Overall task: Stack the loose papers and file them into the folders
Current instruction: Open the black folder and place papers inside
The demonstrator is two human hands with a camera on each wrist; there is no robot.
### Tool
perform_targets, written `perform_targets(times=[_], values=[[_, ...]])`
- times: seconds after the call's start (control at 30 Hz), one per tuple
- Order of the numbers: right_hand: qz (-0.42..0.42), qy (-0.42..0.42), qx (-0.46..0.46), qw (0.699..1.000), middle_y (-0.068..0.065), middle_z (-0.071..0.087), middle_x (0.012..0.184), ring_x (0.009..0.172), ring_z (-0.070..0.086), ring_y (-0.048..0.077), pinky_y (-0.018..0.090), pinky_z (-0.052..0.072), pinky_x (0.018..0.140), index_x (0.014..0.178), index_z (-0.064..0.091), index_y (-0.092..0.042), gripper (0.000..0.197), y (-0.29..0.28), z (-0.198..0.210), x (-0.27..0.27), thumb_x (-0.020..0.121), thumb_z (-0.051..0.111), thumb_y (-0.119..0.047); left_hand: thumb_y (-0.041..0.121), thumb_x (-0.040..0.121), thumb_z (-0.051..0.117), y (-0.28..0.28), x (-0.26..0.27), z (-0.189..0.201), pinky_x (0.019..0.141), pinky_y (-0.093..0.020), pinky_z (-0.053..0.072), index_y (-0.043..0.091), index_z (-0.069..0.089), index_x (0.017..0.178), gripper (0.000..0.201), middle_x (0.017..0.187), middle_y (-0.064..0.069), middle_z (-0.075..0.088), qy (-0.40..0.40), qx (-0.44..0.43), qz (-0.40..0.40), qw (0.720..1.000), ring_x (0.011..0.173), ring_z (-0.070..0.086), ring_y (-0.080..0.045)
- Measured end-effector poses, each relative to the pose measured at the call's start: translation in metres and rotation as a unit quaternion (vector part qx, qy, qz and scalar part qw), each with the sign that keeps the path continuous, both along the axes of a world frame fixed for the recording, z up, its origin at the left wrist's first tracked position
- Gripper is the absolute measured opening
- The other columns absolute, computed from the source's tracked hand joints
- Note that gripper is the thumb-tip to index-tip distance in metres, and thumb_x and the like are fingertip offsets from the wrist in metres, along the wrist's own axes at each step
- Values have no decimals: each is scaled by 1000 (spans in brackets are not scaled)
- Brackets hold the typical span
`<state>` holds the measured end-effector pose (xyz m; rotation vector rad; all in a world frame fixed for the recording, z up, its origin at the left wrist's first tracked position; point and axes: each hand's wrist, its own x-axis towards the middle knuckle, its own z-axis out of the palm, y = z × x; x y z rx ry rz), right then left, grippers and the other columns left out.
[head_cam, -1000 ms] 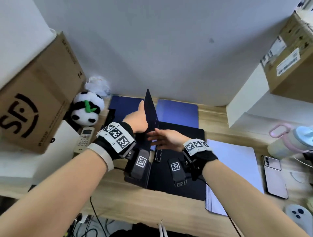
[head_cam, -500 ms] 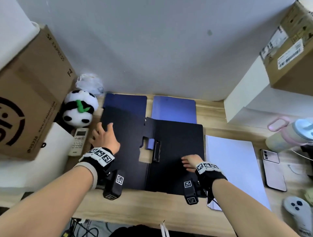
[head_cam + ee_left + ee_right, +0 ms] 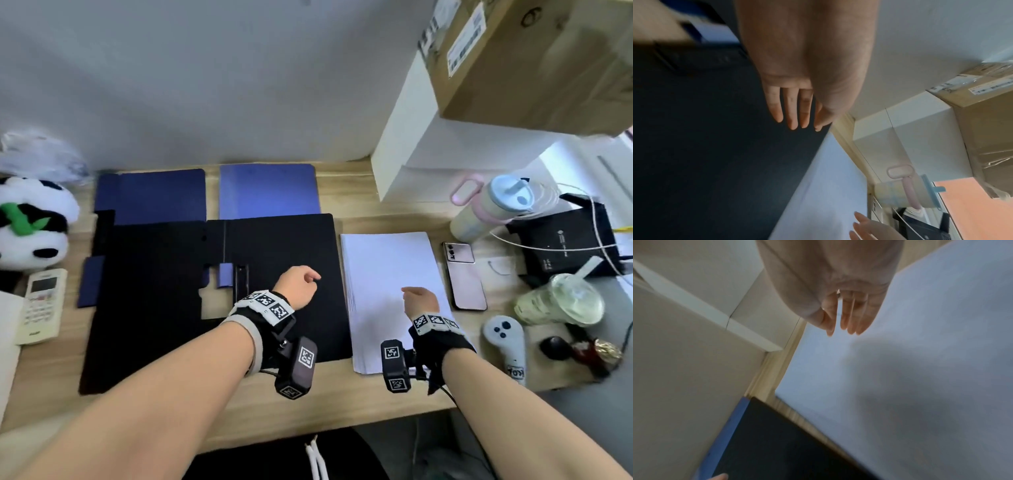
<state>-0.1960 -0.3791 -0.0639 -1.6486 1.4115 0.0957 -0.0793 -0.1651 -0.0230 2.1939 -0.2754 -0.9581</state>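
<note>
An open black folder point(image 3: 164, 291) lies flat on the desk, its metal clip point(image 3: 240, 281) at the spine. Behind it lie a dark blue folder point(image 3: 150, 195) and a lighter blue folder point(image 3: 269, 192). A stack of white papers point(image 3: 383, 260) sits right of the black folder. My left hand point(image 3: 301, 284) is over the folder's right half point(image 3: 694, 146), fingers point(image 3: 792, 113) straight and holding nothing. My right hand point(image 3: 419, 299) is over the papers point(image 3: 900, 386), fingers point(image 3: 851, 321) straight and empty. Whether either hand touches the surface below is unclear.
A panda plush point(image 3: 30, 222) and a white handset point(image 3: 41, 305) lie left of the folder. Right of the papers are a phone point(image 3: 464, 274), a bottle point(image 3: 489, 209), a drink cup point(image 3: 561, 301), a controller point(image 3: 505, 346) and a black bag point(image 3: 565, 240). A cardboard box point(image 3: 531, 61) overhangs.
The black folder's cover swung open and now lies flat. My left hand moved from the left cover to the right half. My right hand moved from the folder's lower edge to the papers.
</note>
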Motion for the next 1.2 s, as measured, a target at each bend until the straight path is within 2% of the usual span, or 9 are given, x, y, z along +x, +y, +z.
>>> perform_targets(times=[0.13, 0.23, 0.33, 0.47, 0.6, 0.7, 0.83, 1.07, 1.2], values=[[3, 53, -79, 995, 14, 56, 133, 119, 54, 31, 31, 42, 97, 122, 60, -9, 37, -33, 6, -19, 90, 42, -7, 8, 92, 45, -49, -25, -10, 98, -34, 47, 8, 67, 106, 26, 113, -12, 65, 44, 27, -34, 998, 108, 60, -29], [19, 56, -80, 995, 14, 51, 139, 127, 49, 30, 32, 38, 102, 131, 52, -7, 41, -50, 4, -23, 91, 43, -7, 2, 88, 41, -71, -38, -18, 59, -32, 43, 13, 39, 55, 35, 72, -25, 47, 51, 73, -63, 994, 65, 46, -39], [28, 57, -90, 994, 17, 50, 138, 128, 48, 32, 32, 38, 102, 134, 47, -3, 42, -62, 2, -23, 92, 42, -6, -1, 87, 39, -82, -43, -28, 46, -24, 25, 11, 26, 53, 38, 59, -7, 33, 59, 97, -64, 991, 51, 31, -18], [55, 96, -109, 988, 23, 56, 126, 119, 52, 36, 34, 41, 95, 122, 53, 4, 35, -69, -1, -20, 89, 42, -1, 3, 86, 40, -90, -44, -47, 63, -31, 42, 13, 30, 57, 31, 96, -29, 54, 76, 105, -55, 990, 65, 46, -23], [84, 102, -104, 986, 23, 56, 120, 113, 52, 33, 34, 41, 97, 114, 59, -4, 32, -69, -12, -22, 87, 43, -6, 1, 87, 39, -92, -47, -50, 71, -30, 38, 13, 31, 57, 33, 91, -14, 42, 79, 104, -38, 991, 86, 38, -22], [79, 83, -101, 988, 21, 56, 128, 118, 52, 34, 29, 40, 93, 123, 57, -3, 38, -70, -15, -24, 88, 43, -6, 2, 88, 40, -94, -50, -53, 64, -25, 39, 13, 31, 59, 33, 100, -13, 36, 86, 93, -21, 992, 78, 41, -22], [77, 57, -95, 991, 17, 50, 97, 89, 46, 32, 25, 37, 79, 102, 59, -12, 29, -69, -13, -24, 80, 41, -13, 2, 88, 42, -95, -52, -57, 57, -24, 40, 13, 30, 61, 32, 107, -12, 28, 89, 65, 2, 994, 67, 40, -20], [75, 48, -99, 991, 10, 54, 86, 78, 47, 27, 25, 34, 68, 100, 62, -3, 25, -69, -7, -23, 84, 42, -2, 2, 88, 39, -94, -55, -59, 76, -30, 46, 14, 35, 62, 29, 108, -11, 28, 83, 57, 0, 995, 85, 41, -24], [70, 66, -97, 991, 17, 59, 93, 85, 54, 33, 28, 37, 71, 109, 59, 4, 29, -69, -9, -23, 87, 42, -4, 4, 87, 40, -95, -56, -63, 63, -24, 45, 12, 41, 72, 17, 108, -10, 28, 87, 47, 21, 995, 66, 39, -17]])
